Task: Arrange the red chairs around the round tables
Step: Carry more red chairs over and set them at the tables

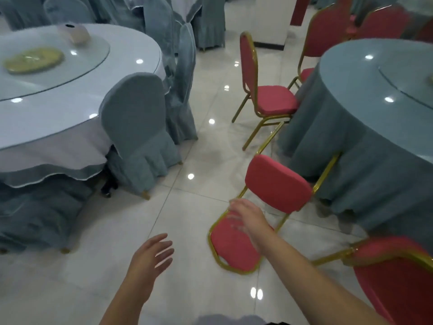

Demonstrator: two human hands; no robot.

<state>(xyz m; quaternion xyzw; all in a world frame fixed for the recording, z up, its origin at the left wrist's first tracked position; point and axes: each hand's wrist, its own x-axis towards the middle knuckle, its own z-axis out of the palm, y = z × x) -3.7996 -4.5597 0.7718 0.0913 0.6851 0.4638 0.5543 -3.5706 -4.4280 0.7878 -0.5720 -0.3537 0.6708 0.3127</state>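
A red chair with a gold frame (276, 184) lies tipped over on the floor, its backrest (232, 245) flat on the tiles and its seat raised, next to the round table with the grey-blue cloth (365, 146). My right hand (246, 219) is blurred and stretched out just over the backrest, fingers apart, holding nothing. My left hand (152, 254) hangs open over the bare floor to the left. An upright red chair (264, 92) stands at the table's left side. Another (328, 34) stands behind it. A third red chair (398, 277) is at the bottom right.
On the left is a round table with a white cloth and glass turntable (82, 73), ringed by chairs in grey-blue covers (138, 130). A shiny tiled aisle (199, 141) runs between the two tables. More covered chairs stand at the back.
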